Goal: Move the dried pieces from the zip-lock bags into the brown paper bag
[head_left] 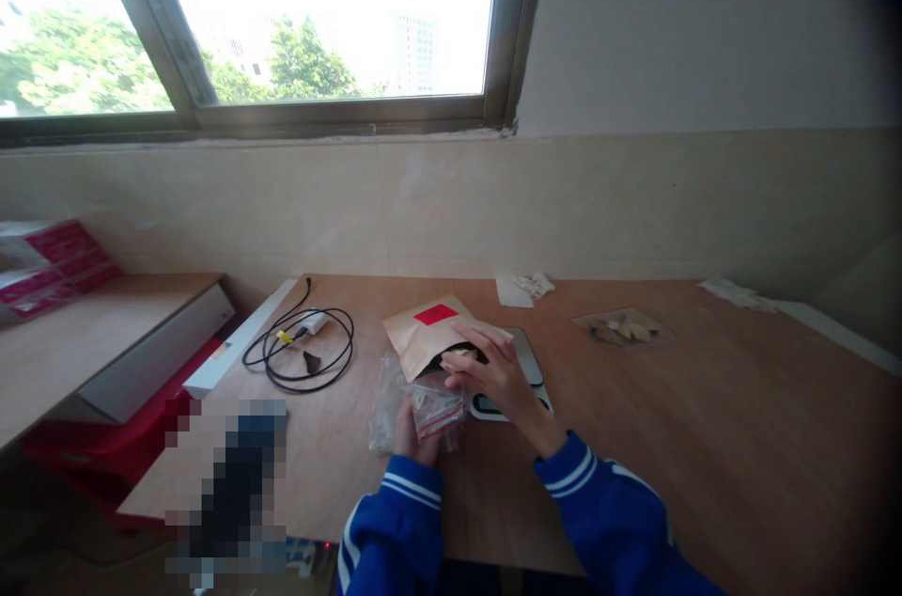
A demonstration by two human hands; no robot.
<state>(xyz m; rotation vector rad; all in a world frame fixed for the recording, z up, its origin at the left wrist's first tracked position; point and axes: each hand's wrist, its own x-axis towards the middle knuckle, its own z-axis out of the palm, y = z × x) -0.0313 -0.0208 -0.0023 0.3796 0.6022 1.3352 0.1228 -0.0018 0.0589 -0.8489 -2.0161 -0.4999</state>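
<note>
A brown paper bag with a red label lies on the table, its dark mouth gaping toward me. My right hand is at that mouth with fingers bent together around a small pale piece, whose kind I cannot make out. Below the bag, my left hand grips a clear zip bag with a red strip along its edge. More clear plastic lies loosely beside the left hand. Partly hidden behind my right hand is a flat kitchen scale with a silvery top.
A black cable lies coiled on the left of the table. To the right is a clear bag with pale pieces. Crumpled tissue sits at the back. A red stool and pink-and-white boxes are at far left.
</note>
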